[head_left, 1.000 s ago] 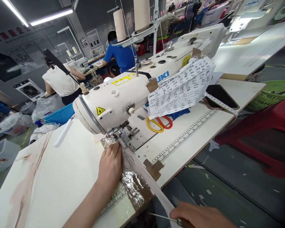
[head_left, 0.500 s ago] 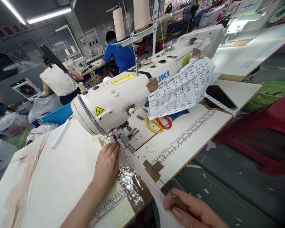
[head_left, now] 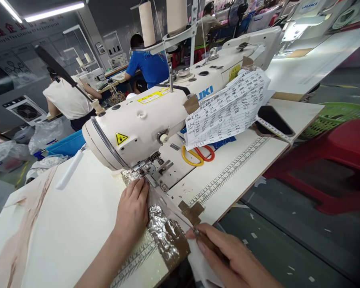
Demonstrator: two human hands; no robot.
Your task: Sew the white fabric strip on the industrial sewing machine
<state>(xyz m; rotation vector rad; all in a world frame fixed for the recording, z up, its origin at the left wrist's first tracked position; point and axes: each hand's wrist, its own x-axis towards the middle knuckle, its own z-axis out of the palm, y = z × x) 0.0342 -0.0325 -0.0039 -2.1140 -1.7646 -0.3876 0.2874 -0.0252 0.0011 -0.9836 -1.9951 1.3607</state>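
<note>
One pale, sheer fabric strip (head_left: 164, 203) runs diagonally from the white sewing machine (head_left: 135, 130) to the surface (head_left: 87, 216) edge. Left hand (head_left: 133, 206), nearer the needle end, lies flat, fingers together, grasping nothing; right hand (head_left: 217, 248) curls closed round a thin brown-handled metal tool (head_left: 210, 242).

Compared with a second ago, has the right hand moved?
Yes: the right hand has moved forward, closer to the brown tape patch.
</note>
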